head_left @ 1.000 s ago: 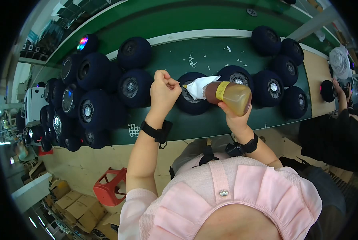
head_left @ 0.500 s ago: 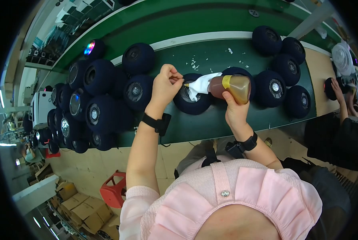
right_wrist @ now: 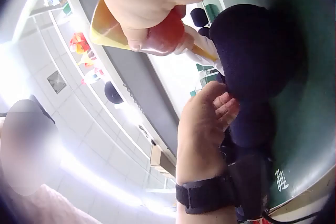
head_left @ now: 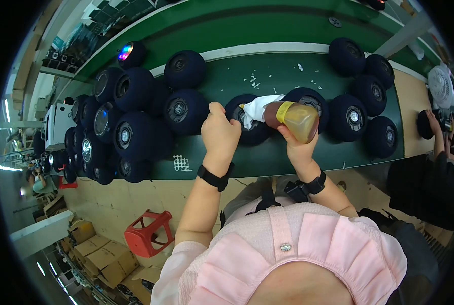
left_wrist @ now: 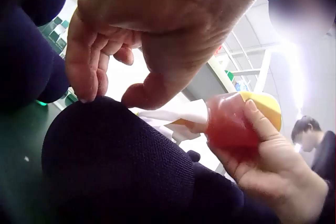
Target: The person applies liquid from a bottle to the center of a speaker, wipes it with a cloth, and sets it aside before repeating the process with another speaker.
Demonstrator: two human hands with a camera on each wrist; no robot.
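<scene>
In the head view my right hand [head_left: 299,147] grips a squeeze bottle [head_left: 303,123] of amber liquid with a yellow band. White cloth or paper [head_left: 256,108] wraps its neck, and the tip lies over a dark blue round unit [head_left: 256,134]. My left hand [head_left: 220,133] is at that unit's left edge. The left wrist view shows the thumb and fingertips of my left hand [left_wrist: 157,29] apart, touching the top of the fabric-covered unit [left_wrist: 110,155]. Beyond them is the bottle [left_wrist: 231,119]. In the right wrist view the bottle's nozzle points at the unit [right_wrist: 257,50].
Several similar round units [head_left: 130,134] crowd the left of the green table [head_left: 227,161], and more [head_left: 348,117] stand on the right. White scraps [head_left: 254,80] lie toward the back. A red stool [head_left: 148,235] and cardboard boxes [head_left: 110,259] are on the floor. Another person works at far right.
My left hand has moved slightly right and down, from beside the nozzle tip to the unit's left edge, and its wrist has turned. The right hand keeps its grip on the bottle.
</scene>
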